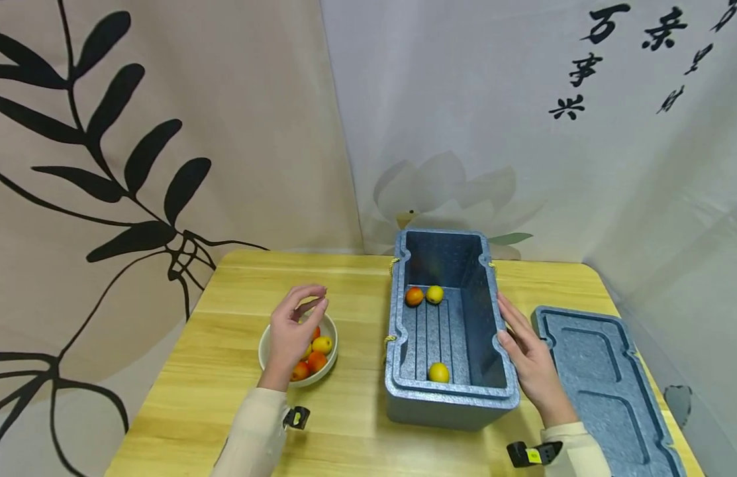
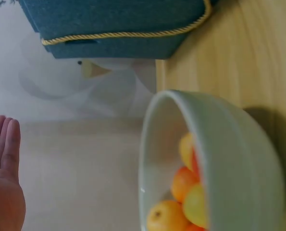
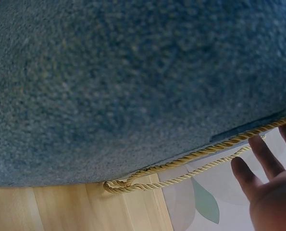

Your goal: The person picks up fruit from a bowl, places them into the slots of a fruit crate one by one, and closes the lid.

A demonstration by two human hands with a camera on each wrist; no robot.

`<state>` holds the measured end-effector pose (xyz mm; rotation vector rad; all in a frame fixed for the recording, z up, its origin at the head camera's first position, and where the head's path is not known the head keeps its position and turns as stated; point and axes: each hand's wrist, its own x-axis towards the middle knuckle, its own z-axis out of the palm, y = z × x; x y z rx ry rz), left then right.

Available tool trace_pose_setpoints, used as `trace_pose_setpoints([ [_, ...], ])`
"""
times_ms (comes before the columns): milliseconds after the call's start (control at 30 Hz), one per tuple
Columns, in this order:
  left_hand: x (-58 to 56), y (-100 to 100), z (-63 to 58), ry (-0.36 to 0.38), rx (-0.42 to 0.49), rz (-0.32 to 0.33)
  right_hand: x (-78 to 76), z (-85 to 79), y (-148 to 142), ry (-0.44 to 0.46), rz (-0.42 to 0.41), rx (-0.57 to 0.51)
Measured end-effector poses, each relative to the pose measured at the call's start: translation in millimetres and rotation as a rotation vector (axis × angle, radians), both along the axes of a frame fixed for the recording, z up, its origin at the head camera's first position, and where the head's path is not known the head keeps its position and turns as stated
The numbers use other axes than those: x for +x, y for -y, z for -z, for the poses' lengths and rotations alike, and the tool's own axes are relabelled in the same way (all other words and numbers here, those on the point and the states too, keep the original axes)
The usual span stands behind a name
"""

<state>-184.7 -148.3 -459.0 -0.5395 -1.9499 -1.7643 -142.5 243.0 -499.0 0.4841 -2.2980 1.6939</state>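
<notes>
My left hand hovers over a white bowl, its fingers bent forward loosely with nothing visible between them. Small orange and yellow fruits fill the bowl; the left wrist view shows them, slightly blurred, inside the bowl's rim. To the right stands an uncovered blue-grey foam box. On its floor lie an orange fruit and a yellow fruit towards the far end, plus another yellow fruit at the near end. My right hand rests against the box's right rim, fingers extended.
A matching blue-grey lid lies on the wooden table right of the box. Yellow twisted rope runs along the box's side. A printed curtain hangs behind the table.
</notes>
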Motion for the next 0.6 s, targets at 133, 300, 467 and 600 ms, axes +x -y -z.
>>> trace_pose_setpoints([
  [133, 3.4, 6, 7.7, 0.012, 0.0, -0.021, -1.0, 0.6, -1, -0.005, 0.002, -0.006],
  [300, 5.0, 16, 14.5, 0.023, -0.021, -0.02, -2.0, 1.0, -2, -0.007, 0.007, -0.014],
  [467, 11.4, 26, 20.2, 0.057, -0.062, -0.051, -1.2, 0.4, -1, 0.01, 0.005, -0.012],
  [600, 16.0, 31, 28.7, 0.122, -0.093, -0.071, -0.6, -0.7, 0, 0.017, 0.012, -0.006],
])
